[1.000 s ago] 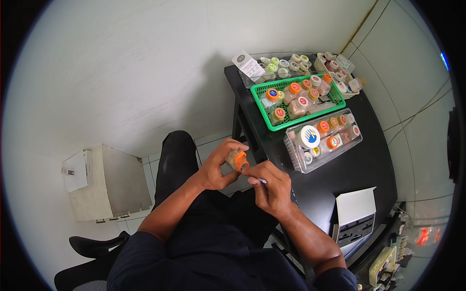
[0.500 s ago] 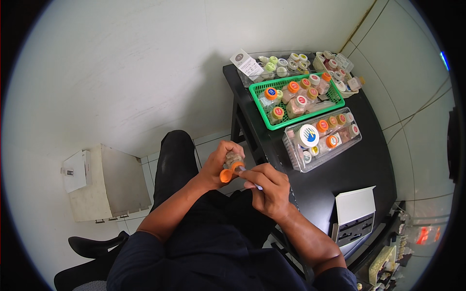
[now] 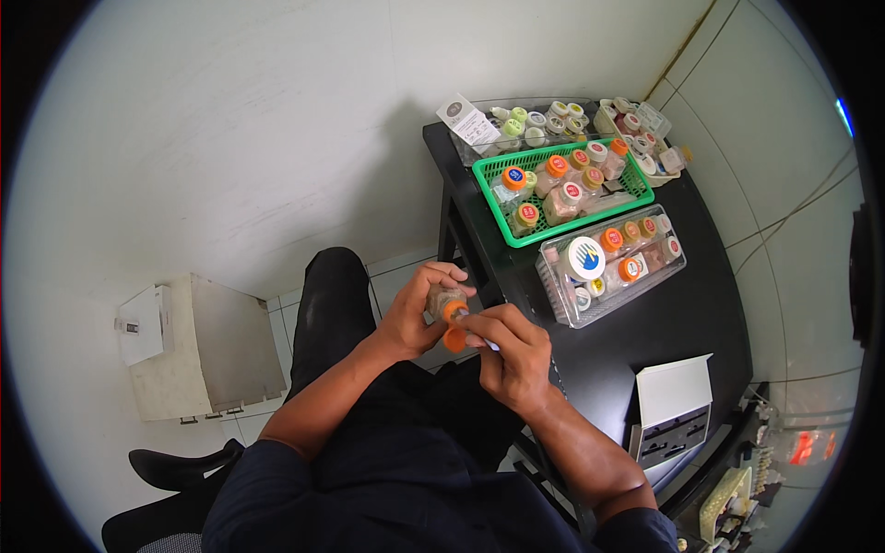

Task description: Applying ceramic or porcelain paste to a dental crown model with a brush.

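Note:
Over my lap, my left hand [image 3: 417, 309] grips a small clear jar [image 3: 441, 297] with an orange rim and an open orange cap [image 3: 454, 339] hanging below its mouth; its contents are hard to make out. My right hand [image 3: 512, 355] is closed round a thin pale lavender tool [image 3: 490, 345], whose far end reaches into the jar's mouth. Both hands are beside the left edge of a black table [image 3: 599, 359].
The table carries a green basket [image 3: 512, 232] of jars, a clear tray [image 3: 579, 318] with more, further containers [image 3: 650, 138] behind, and an open white case [image 3: 673, 387]. A pale cabinet [image 3: 230, 341] stands left, a chair armrest [image 3: 184, 461] lower left, a cluttered shelf lower right.
The jar has turned in my left hand: its cap swung out leftward, then back right below the mouth. My right hand has shifted slightly, bringing the tool into the jar's mouth.

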The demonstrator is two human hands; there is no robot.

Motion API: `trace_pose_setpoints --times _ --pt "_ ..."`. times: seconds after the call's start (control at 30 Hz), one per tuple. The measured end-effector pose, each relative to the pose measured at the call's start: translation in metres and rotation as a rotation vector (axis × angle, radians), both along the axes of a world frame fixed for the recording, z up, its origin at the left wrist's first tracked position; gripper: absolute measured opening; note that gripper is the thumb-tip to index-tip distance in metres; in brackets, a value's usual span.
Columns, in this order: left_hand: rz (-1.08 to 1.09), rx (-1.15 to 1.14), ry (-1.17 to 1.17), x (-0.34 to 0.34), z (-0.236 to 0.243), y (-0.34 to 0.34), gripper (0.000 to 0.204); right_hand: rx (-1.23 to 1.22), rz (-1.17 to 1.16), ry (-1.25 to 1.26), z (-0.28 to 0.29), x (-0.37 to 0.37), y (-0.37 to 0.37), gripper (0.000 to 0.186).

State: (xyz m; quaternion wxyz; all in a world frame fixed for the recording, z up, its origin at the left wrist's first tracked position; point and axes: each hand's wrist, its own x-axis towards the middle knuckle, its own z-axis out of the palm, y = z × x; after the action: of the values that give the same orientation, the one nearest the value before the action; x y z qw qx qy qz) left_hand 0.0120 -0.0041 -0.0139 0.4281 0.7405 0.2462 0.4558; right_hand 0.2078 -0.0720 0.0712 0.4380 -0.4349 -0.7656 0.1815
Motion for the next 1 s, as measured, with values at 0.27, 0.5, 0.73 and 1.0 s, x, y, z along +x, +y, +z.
trace_pose_setpoints --times 0.27,0.5,0.73,1.0 --pt "0.009 -0.059 0.017 -0.004 -0.007 -0.001 0.065 -0.115 0.038 0.045 0.004 0.000 -0.003 0.031" --pt "0.013 -0.074 -0.003 -0.001 0.018 -0.005 0.065 -0.090 0.022 0.137 0.003 0.001 0.000 0.024" --pt "-0.002 0.019 0.010 -0.001 0.007 0.002 0.058 -0.064 0.001 0.125 0.006 -0.001 0.000 0.017" --pt "0.045 -0.198 0.050 -0.005 0.001 -0.003 0.061 0.021 -0.054 0.098 0.007 -0.002 0.000 0.016"
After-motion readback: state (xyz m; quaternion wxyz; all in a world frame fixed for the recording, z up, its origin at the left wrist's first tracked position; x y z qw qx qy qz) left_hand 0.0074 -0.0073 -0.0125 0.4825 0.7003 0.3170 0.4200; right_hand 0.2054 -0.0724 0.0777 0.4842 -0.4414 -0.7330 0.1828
